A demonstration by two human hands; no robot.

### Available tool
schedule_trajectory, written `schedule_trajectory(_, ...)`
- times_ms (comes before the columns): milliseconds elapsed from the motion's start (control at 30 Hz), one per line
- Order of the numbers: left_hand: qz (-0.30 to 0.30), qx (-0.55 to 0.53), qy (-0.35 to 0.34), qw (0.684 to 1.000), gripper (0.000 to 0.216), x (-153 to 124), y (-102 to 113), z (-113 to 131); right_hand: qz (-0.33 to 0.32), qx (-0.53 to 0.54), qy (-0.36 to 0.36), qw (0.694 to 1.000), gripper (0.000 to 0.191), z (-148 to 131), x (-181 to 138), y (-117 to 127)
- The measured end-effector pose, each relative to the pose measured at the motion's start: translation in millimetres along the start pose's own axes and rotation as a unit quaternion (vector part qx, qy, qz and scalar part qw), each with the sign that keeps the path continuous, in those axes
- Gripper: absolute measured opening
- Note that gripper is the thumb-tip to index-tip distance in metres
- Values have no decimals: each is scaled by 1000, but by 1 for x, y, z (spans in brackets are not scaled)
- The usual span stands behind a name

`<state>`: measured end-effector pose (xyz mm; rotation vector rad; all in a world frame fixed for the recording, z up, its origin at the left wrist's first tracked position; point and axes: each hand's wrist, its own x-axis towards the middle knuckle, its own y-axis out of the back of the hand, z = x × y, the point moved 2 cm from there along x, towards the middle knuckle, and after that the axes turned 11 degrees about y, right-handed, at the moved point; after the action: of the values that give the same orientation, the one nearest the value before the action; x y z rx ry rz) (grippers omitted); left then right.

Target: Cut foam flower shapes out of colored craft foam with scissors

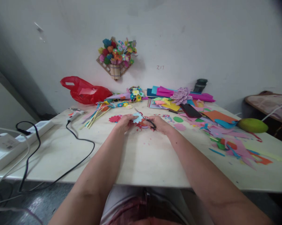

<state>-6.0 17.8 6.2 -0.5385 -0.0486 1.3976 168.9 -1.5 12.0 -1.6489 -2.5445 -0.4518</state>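
Note:
Above the middle of the table, my left hand is closed on a light blue flower cut-out, pinched by its left side. My right hand grips black-handled scissors. Their blades point up and left, close against the flower's right side; whether they touch it I cannot tell. Red flower cut-outs lie just left of my left hand. Beneath the flower are red and orange pieces, partly covered. A green disc and a pink cut-out lie right of my right hand.
A glue gun with a black cord and a power strip are at left. Behind are a red plastic bag and paper flowers. Coloured scraps, a phone and a green mango-like fruit occupy the right.

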Motion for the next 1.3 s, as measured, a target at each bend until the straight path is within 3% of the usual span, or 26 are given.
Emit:
schedule_trajectory(467,-6,29,-13,999,10,2,3,-1,51,-15,7,999,27,-4,-1,4)
schedule_trajectory(600,-14,40,-21,999,11,3,3,-2,76,-112,18,991,34,2,2,13)
schedule_trajectory(667,-14,44,-21,999,11,2,2,-2,82,-232,29,969,35,3,2,17)
schedule_trajectory(767,-17,49,-17,999,10,-1,-1,-2,95,-405,14,909,41,2,1,22)
schedule_trajectory(867,-17,53,-11,998,11,-3,-3,-2,93,-484,-8,870,50,0,0,22)
schedule_trajectory(1300,0,97,-47,994,30,8,-3,-8,69,-537,-22,841,43,-2,0,13)
